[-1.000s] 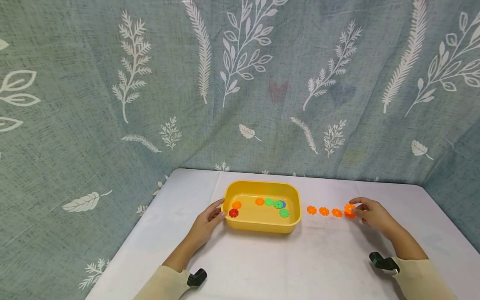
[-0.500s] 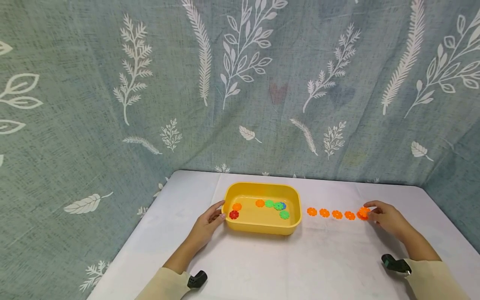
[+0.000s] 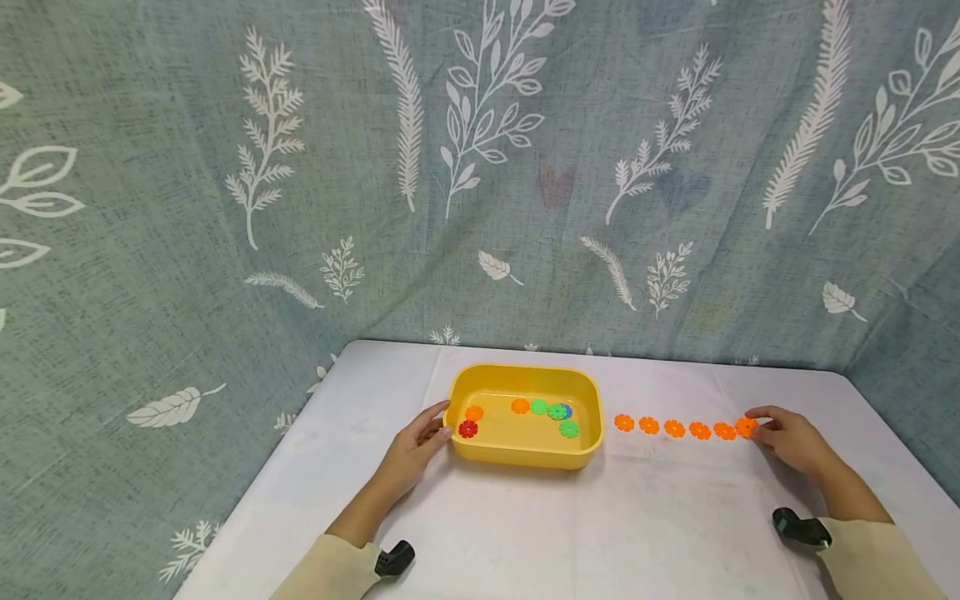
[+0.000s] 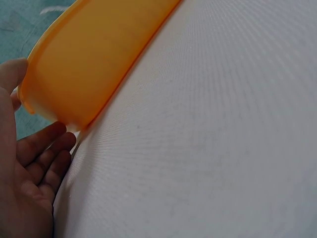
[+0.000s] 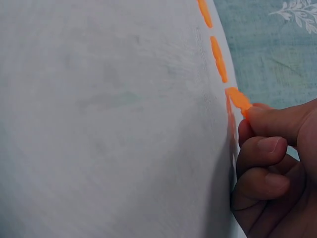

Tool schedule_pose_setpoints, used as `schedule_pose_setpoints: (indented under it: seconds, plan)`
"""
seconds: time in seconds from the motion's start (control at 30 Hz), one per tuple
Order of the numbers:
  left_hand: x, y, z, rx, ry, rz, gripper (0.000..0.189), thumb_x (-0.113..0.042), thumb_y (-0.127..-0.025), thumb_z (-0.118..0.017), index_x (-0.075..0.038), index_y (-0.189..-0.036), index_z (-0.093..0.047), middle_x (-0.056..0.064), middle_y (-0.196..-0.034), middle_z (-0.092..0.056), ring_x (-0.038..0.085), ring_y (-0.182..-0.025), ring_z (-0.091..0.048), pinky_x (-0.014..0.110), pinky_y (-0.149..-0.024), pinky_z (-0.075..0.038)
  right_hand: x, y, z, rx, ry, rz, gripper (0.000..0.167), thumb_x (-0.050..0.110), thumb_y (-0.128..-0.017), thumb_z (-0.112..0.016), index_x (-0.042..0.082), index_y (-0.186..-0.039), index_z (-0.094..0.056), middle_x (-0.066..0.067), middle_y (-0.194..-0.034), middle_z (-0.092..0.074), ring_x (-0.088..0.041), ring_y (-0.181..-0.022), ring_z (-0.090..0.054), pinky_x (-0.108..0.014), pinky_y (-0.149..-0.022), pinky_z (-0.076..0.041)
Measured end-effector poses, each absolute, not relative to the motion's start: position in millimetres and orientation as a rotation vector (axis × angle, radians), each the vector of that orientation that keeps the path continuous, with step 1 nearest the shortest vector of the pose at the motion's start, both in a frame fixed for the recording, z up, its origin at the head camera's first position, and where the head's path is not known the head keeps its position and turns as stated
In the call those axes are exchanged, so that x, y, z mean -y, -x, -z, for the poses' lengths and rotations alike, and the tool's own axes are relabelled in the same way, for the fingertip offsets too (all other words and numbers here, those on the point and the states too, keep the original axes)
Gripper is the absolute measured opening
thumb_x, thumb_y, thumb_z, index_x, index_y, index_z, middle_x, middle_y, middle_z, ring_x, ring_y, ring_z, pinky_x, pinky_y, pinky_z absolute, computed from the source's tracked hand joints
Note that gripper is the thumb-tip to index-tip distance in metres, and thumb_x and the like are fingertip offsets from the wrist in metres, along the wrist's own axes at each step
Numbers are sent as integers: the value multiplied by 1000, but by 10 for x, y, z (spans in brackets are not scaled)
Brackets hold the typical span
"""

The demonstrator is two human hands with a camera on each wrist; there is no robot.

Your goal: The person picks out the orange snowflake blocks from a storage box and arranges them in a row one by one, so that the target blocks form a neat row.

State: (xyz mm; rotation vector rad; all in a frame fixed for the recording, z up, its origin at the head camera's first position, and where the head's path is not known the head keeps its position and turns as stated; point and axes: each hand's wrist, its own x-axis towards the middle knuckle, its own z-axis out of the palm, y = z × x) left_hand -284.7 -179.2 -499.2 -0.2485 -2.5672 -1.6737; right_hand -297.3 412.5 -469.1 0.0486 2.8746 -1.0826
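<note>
A yellow tub point(image 3: 525, 454) stands mid-table, seen from below its rim in the left wrist view point(image 4: 94, 54). It holds a red disc point(image 3: 468, 429), orange discs point(image 3: 520, 406), green discs point(image 3: 568, 429) and a blue one. My left hand point(image 3: 416, 442) rests with straight fingers against the tub's left end point(image 4: 29, 168). A row of several orange discs point(image 3: 674, 428) runs right from the tub. My right hand point(image 3: 787, 437) pinches the rightmost orange disc point(image 3: 746, 427) at the row's end; the right wrist view shows curled fingers point(image 5: 262, 144) on that disc point(image 5: 238, 98).
A white cloth covers the table point(image 3: 570, 533). A leaf-patterned teal curtain point(image 3: 480, 167) closes off the back and both sides. The table's right edge lies just beyond my right hand. Black wrist cameras point(image 3: 798, 527) sit at both cuffs.
My right hand has moved right along the table, and the row of orange discs has grown longer on that side. The left hand and tub have stayed put.
</note>
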Motion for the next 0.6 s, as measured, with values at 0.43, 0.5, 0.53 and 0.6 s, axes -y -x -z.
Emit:
schedule_pose_setpoints:
  seconds: [0.43,0.5,0.53,0.6]
  plan:
    - [1806,2876,5022,2557,258,1696,48,-30,-97,-62,-30,-143,-50,6,-128,-61,20,-113,-58,45,-98,-44,-4168,2973,4700,-2869,-158,1044,39,11,-93,-56,-12,-124,-51,-14,-90,-58,-24,-73,-53,-32,-61,-45]
    - [1802,2871,5018,2558,256,1693,48,-30,-97,-62,-30,-143,-50,6,-128,-61,20,-113,-58,44,-98,-45,-4156,2980,4687,-2872,-174,1017,39,13,-92,-56,-11,-123,-52,-14,-88,-58,-24,-72,-53,-33,-60,-44]
    - [1799,2872,5017,2559,255,1692,48,-30,-97,-62,-30,-143,-50,5,-128,-61,20,-113,-58,44,-98,-45,-4151,2986,4682,-2880,-177,992,39,14,-92,-57,-11,-122,-52,-14,-88,-58,-25,-73,-54,-34,-61,-45]
    - [1791,2864,5006,2557,257,1689,48,-29,-97,-62,-30,-143,-50,5,-127,-61,20,-113,-58,44,-98,-45,-4145,2992,4674,-2905,-164,919,39,16,-91,-58,-10,-120,-54,-21,-92,-59,-30,-77,-55,-40,-65,-47]
